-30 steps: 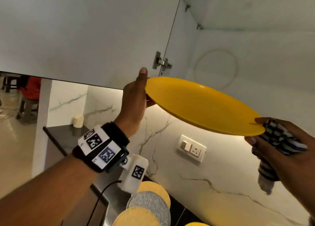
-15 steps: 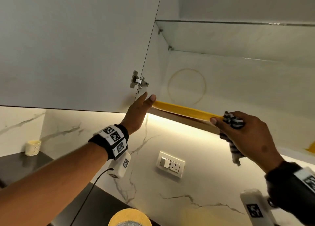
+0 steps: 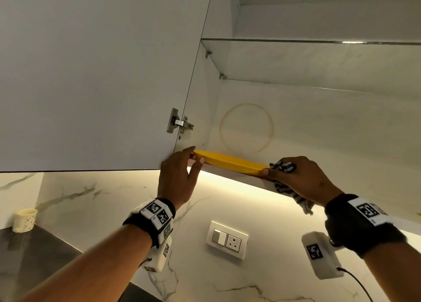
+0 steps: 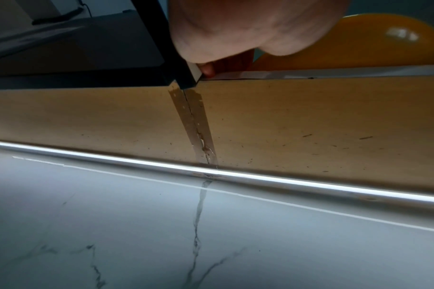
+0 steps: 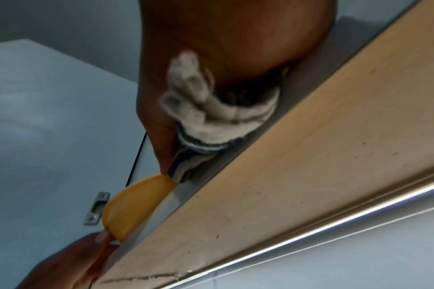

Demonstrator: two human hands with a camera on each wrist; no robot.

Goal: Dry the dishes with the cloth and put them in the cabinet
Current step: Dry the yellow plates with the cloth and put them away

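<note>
Yellow and round, a shallow plastic plate (image 3: 230, 162) rests at the front lip of an open white wall cabinet (image 3: 319, 124), steadied at both ends by a person reaching up from below. The left hand (image 3: 180, 176) has its fingers nearly straight against the plate's left rim, beside the cabinet door's steel hinge (image 3: 180, 121); whether the thumb hooks under the rim cannot be told. The right hand (image 3: 303, 178) is curled round a bunched blue-and-white striped cloth (image 3: 283, 167) and touches the plate's right rim with its thumb tip; the cloth sits just beside that rim.

The plate lies between the two hands, near level, and the wrist views show its underside only partly over the shelf's front edge. That appears to be the main risk: let go too soon and it could tip off the lip toward the dark counter (image 3: 34, 256) below. A lopsided push could also skew it against the side wall by the hinge. The trailing tail of the cloth might catch under the rim and drag the plate back out as the right hand withdraws.
</note>
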